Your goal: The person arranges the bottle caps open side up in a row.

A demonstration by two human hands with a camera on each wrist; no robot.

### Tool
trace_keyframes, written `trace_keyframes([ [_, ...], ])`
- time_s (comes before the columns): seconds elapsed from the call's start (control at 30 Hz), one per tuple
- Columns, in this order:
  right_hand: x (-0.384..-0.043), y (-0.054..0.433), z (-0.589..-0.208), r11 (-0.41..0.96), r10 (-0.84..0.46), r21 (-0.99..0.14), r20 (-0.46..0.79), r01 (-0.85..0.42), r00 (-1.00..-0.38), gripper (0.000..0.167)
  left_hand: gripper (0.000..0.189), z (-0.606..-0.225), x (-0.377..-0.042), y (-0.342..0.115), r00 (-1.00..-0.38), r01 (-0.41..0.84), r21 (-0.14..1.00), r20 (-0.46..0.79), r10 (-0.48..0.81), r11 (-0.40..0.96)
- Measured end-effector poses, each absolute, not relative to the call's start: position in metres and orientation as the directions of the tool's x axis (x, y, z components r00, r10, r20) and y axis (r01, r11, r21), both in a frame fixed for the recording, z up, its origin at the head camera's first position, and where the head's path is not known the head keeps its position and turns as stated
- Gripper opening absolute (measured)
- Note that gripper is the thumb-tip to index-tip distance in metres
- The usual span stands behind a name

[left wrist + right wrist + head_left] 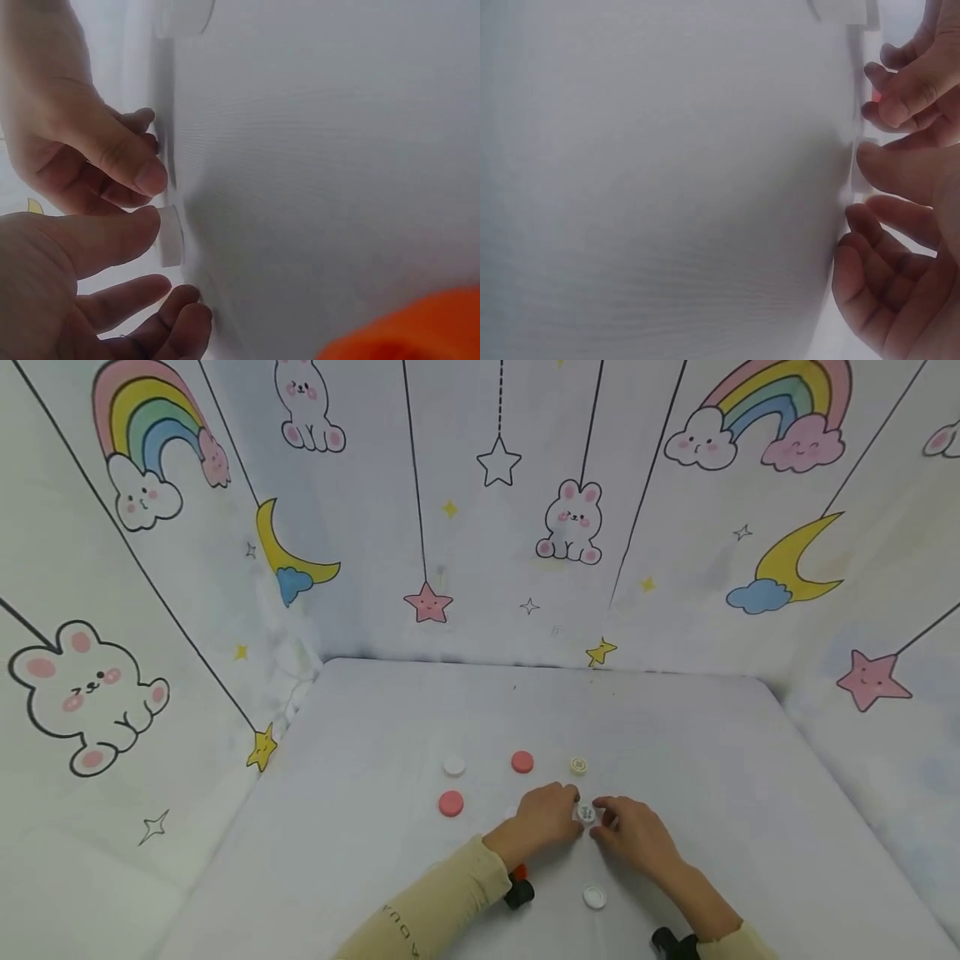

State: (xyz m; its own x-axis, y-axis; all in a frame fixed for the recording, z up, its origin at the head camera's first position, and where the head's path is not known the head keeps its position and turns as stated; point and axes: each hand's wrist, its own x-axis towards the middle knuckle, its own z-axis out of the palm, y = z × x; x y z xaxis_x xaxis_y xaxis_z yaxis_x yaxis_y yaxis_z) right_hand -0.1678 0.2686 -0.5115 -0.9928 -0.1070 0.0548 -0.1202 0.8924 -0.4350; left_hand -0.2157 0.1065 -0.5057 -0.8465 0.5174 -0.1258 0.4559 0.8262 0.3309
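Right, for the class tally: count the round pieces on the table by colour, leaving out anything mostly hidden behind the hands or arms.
White pieces: 3
Red pieces: 2
Pale yellow piece: 1
Total: 6

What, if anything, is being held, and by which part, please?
It cannot be told: the left grip and right grip flank the marked disc, but no pinch shows clearly.

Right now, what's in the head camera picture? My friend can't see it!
A left hand and right hand curve around a small white disc at a white table. Red discs lie nearby; cartoon bunnies and rainbows decorate the walls.
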Motion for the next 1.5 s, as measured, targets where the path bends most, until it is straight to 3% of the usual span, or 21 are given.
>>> trace_keyframes([
  [0.6,-0.178,0.265,-0.509,0.890,-0.106,-0.441,0.045,-0.115,-0.993,0.026,0.016,-0.497,-0.222,0.121,-0.854,0.478,0.219,-0.110,0.508,0.851],
  [1.3,-0.176,0.269,-0.504,0.868,-0.112,-0.470,0.130,-0.161,-0.985,0.027,0.015,-0.499,-0.223,0.124,-0.872,0.450,0.313,-0.045,0.487,0.836],
  [1.5,-0.175,0.270,-0.503,0.855,-0.138,-0.467,0.215,-0.225,-0.967,0.026,0.016,-0.496,-0.224,0.121,-0.876,0.440,0.360,-0.029,0.482,0.822],
])
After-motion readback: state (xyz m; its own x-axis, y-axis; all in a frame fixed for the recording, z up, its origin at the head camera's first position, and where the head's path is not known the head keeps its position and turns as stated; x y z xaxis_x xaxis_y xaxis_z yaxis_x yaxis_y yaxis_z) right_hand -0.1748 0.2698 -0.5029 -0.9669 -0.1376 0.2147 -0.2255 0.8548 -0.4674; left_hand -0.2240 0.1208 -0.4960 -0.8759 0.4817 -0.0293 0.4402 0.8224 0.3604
